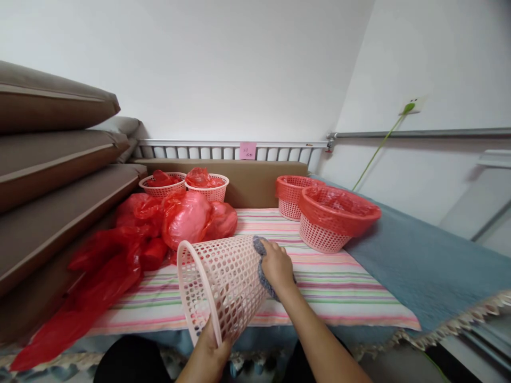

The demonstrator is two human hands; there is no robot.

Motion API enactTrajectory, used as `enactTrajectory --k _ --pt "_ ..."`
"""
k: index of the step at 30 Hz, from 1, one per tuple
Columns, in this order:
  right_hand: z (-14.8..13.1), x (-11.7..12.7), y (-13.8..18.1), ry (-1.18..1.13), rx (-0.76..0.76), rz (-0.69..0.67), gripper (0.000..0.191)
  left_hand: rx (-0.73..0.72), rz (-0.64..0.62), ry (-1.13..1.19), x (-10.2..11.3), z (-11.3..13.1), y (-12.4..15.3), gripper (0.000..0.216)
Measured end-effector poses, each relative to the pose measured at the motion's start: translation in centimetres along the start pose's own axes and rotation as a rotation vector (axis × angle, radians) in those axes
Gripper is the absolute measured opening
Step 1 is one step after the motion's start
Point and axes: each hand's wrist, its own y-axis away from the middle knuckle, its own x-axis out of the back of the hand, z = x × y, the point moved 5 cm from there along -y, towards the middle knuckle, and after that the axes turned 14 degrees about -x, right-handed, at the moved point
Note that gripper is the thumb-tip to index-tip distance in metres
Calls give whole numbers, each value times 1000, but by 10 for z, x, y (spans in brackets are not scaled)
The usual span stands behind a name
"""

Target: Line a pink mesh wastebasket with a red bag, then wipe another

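A pale pink perforated plastic wastebasket (229, 276) lies tipped on its side in front of me, its open mouth facing left. My left hand (212, 346) grips the rim at the lower front, with some fingers inside the mouth. At the basket's base, my right hand (277, 266) is closed on a grey cloth (264, 268) and presses it against the plastic. Part of the cloth is hidden under the hand. Red plastic bags (187, 221) lie in a heap to the left of the basket.
Two red-lined baskets (325, 234) stand at the right on the striped cloth (339, 290). Two more baskets (207, 189) with red bags stand behind the heap. Stacked brown cushions (59, 207) rise at the left; a radiator (223, 151) runs along the wall.
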Motion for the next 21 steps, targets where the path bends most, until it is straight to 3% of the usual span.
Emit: enactTrajectory --k 3,8,12,16,18,21 --pt "15 -5 -10 13 -77 -4 48 -3 4 25 -2 2 -1 59" --pt "11 -5 -5 13 -85 12 46 56 79 157 -1 12 -7 68" --pt "11 -4 -1 9 -67 16 46 35 162 195 5 27 -20 65" --pt "13 0 1 -50 -94 -48 49 63 186 146 8 25 -23 59" --pt "3 4 9 -79 -64 -80 50 70 196 129 10 19 -21 57" --pt "-30 18 39 -129 110 -90 50 42 181 155 8 13 -20 58"
